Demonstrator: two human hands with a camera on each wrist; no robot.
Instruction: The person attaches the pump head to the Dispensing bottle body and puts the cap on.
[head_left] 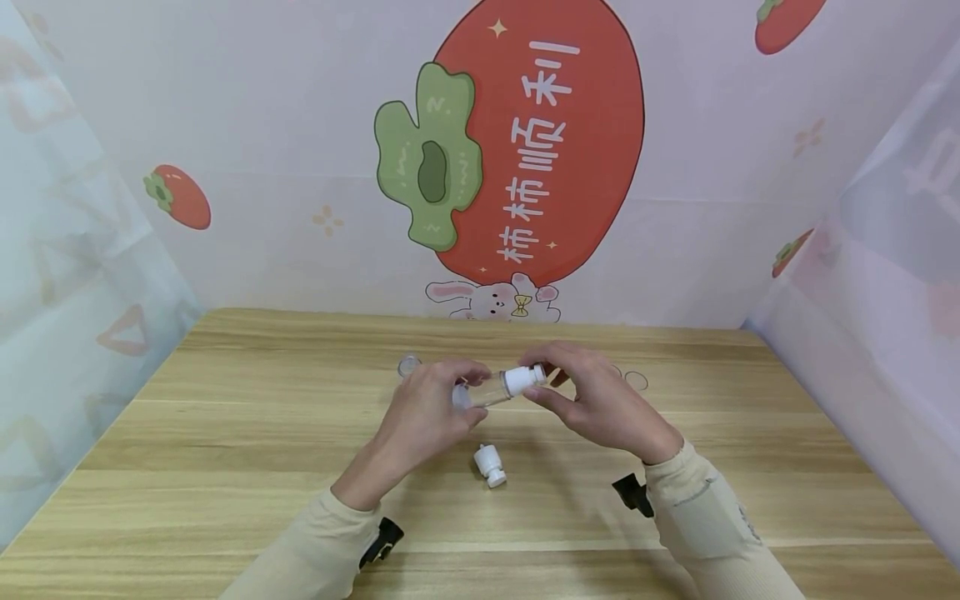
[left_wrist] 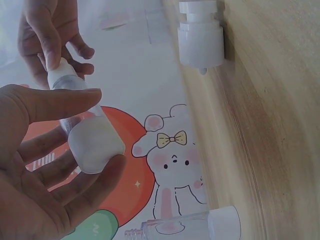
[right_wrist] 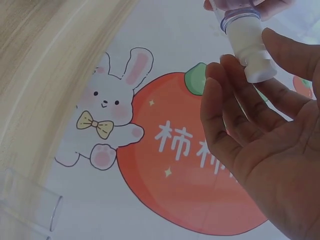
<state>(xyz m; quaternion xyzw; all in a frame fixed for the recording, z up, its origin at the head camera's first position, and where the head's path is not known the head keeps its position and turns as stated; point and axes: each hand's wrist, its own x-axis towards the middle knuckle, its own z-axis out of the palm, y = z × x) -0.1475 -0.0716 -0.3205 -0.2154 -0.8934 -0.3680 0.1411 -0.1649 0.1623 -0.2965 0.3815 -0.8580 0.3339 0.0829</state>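
My left hand [head_left: 431, 404] grips a small clear bottle [head_left: 489, 390] near its white base [left_wrist: 95, 146], thumb on one side and fingers on the other. The bottle is tilted above the table, its white pump top [head_left: 517, 381] pointing right. At that end, my right hand [head_left: 600, 404] pinches the pump top between thumb and fingers. On the table below the hands lies a second white pump top [head_left: 489, 465]. In the left wrist view, another clear bottle [left_wrist: 175, 227] with a white base shows at the bottom edge.
Behind the left hand, a round clear piece [head_left: 408, 365] is on the wooden table [head_left: 247, 450]. Clear tube-like covers [right_wrist: 32, 205] are near the right hand, one showing as a clear ring [head_left: 636, 381] in the head view. A printed cloth [head_left: 285, 150] hangs behind the table.
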